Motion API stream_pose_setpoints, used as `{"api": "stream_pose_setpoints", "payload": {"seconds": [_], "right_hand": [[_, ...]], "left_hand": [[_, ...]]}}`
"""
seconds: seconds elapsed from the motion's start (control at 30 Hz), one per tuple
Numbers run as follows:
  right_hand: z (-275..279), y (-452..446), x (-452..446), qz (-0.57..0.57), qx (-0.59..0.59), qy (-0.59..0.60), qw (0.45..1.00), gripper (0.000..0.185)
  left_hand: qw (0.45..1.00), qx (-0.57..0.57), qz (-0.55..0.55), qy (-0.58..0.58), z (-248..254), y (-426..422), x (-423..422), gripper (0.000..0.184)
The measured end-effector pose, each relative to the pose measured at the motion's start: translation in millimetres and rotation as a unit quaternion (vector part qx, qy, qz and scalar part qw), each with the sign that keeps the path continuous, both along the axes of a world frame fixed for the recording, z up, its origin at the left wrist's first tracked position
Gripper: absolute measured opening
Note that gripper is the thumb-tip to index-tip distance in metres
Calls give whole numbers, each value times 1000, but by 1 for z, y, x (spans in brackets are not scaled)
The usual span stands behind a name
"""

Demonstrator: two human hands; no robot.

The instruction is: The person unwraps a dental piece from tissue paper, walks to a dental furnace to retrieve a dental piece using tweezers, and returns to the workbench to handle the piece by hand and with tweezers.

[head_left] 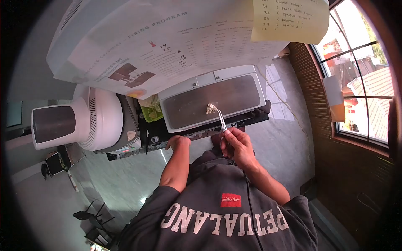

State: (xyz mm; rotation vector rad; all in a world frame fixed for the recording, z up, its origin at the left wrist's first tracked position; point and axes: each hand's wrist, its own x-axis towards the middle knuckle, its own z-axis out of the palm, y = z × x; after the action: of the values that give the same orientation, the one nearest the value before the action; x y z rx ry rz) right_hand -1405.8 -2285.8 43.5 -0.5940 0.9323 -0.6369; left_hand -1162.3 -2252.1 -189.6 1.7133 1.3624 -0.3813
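My right hand [238,147] is closed around a pair of metal tweezers [222,121]. At the tips of the tweezers is a small beige, pitted piece [211,108], over the dark top panel of a white machine [176,91]. I cannot tell whether the piece touches the panel. My left hand [179,142] is at the table's front edge [202,134], left of the tweezers. Its back faces me, and its fingers are mostly hidden.
A white rounded machine with a dark screen [54,124] stands at left. Between the machines sits a green basket [151,113]; a small jar [155,139] is near the edge. A printed firing chart [138,46] and yellow note [289,21] hang above. A window [360,71] is at right.
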Motion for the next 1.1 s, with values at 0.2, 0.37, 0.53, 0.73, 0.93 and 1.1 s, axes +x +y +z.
{"api": "stream_pose_setpoints", "payload": {"seconds": [0.2, 0.37, 0.53, 0.73, 0.93, 1.1], "right_hand": [[-4, -1, 1, -1, -14, -3, 1000, 29], [-7, 0, 3, 1, -14, -5, 1000, 29], [-5, 2, 6, -6, -11, -3, 1000, 26], [-11, 2, 5, -3, -19, -14, 1000, 30], [-9, 0, 7, -3, -22, 2, 1000, 30], [-9, 0, 8, -7, -24, 3, 1000, 29]], "left_hand": [[1000, 3, 1, 0, -3, 1, 0, 72], [1000, 6, 2, 2, -4, 1, 0, 72], [1000, 6, 6, 4, -5, 3, -1, 73], [1000, 5, 10, 7, -5, 4, -2, 73], [1000, 4, 11, 7, -6, 4, -2, 74], [1000, 2, 16, 10, -5, 2, -1, 74]]}}
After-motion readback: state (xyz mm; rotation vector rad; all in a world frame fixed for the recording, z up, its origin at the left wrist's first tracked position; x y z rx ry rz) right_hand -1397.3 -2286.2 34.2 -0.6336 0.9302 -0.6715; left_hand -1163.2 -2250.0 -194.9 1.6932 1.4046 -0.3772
